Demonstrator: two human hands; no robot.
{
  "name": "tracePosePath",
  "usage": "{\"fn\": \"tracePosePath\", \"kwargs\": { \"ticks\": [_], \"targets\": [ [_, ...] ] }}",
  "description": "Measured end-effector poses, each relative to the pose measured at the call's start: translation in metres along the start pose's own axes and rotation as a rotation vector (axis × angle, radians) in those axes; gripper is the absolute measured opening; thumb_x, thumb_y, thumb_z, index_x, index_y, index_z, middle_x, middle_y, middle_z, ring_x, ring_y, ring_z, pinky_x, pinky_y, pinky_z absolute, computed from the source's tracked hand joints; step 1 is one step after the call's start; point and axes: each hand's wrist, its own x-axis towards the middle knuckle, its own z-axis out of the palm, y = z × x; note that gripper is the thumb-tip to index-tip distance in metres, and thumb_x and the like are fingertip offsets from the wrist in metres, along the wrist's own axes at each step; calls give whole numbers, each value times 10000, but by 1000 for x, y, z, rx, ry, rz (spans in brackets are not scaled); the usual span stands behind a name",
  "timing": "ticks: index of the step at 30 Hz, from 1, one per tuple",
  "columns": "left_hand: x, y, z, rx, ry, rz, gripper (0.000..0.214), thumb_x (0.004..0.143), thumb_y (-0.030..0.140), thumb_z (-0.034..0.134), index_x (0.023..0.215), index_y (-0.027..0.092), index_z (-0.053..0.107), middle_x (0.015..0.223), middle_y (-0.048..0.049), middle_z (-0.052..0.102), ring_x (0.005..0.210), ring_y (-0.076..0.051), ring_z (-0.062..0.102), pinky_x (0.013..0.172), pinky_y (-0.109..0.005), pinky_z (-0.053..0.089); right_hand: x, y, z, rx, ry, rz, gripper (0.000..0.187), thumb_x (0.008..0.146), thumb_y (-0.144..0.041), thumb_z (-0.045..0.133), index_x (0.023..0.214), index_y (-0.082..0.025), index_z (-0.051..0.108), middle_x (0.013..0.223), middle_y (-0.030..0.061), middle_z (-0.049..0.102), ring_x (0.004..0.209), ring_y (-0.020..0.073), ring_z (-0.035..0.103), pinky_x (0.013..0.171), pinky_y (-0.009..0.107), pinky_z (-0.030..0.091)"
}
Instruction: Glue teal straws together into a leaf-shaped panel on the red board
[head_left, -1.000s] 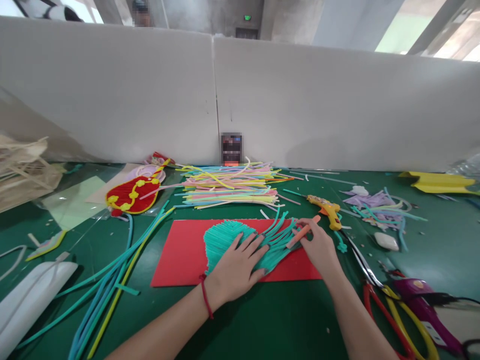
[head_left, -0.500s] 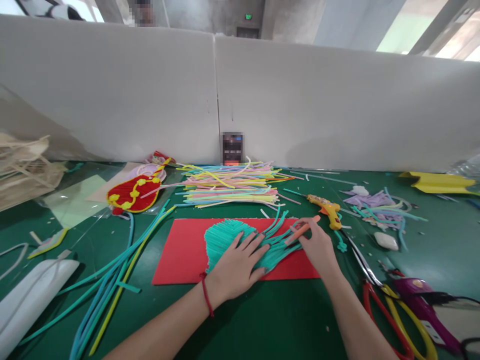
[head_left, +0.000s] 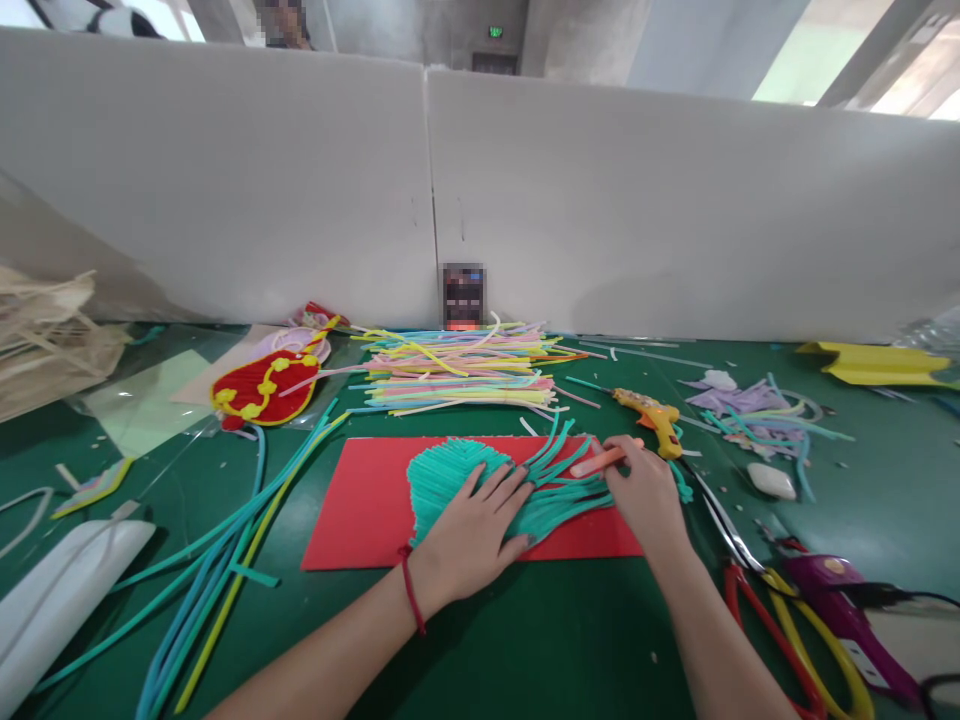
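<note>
A red sheet (head_left: pixel 360 510) lies on the green table (head_left: pixel 570 640). On it sits a shape made of teal strips (head_left: pixel 444 478), with loose strip ends fanning to the right. My left hand (head_left: pixel 472 535) lies flat on the teal strips, fingers spread. My right hand (head_left: pixel 645 490) is closed round an orange stick (head_left: pixel 596 462), whose tip rests against the loose teal ends at the sheet's right side.
A pile of pastel strips (head_left: pixel 457 375) lies behind the sheet. A yellow glue gun (head_left: pixel 651 415), scissors (head_left: pixel 780 610) and a purple tool (head_left: pixel 847 610) are on the right. Long teal strips (head_left: pixel 217 560) and a red-and-yellow piece (head_left: pixel 262 388) lie left. White partitions (head_left: pixel 600 210) stand behind.
My right hand has shifted slightly down and left, laying the orange stick flatter over the teal ends. My left hand has stayed in place.
</note>
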Motion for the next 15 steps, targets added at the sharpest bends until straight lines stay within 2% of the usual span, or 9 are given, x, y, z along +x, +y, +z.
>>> {"fn": "tracePosePath", "kwargs": {
  "ticks": [4,6,11,13,15],
  "targets": [
    [0,1,0,-3,-27,-10,557,971,517,247,1428,215,350,1526,-27,308,1411,-214,251,1150,-426,152,1,-7,-4,102,99,-56,207,872,-339,432,872,-211,595,775,83,649,806,254,603,797,415,466],
    [-1,1,0,-1,-26,-8,558,970,521,247,1426,216,353,1527,-26,307,1411,-216,251,1150,-425,154,1,-15,-7,174,122,-131,219,897,-369,447,896,-222,609,841,87,667,895,254,614,881,437,460],
    [-1,-1,2,0,-12,7,564,973,516,237,1441,214,321,1530,-34,300,1420,-216,227,1155,-434,137,-2,-35,-12,311,-17,-434,207,936,-241,434,1020,-252,623,1005,41,710,1059,200,630,1072,464,367],
    [-1,-1,3,-2,-10,6,570,972,520,232,1446,213,310,1530,-36,298,1422,-216,220,1155,-434,130,-2,-38,-14,328,-1,-475,241,933,-198,436,1099,-240,606,1085,48,696,1160,204,583,1106,487,324],
    [-1,0,4,-1,-10,4,569,972,523,225,1445,218,310,1532,-33,293,1424,-211,216,1156,-432,129,-4,-39,-14,338,55,-448,267,929,-183,439,1144,-232,590,1128,57,680,1206,219,549,1113,509,302]
  ]
}}
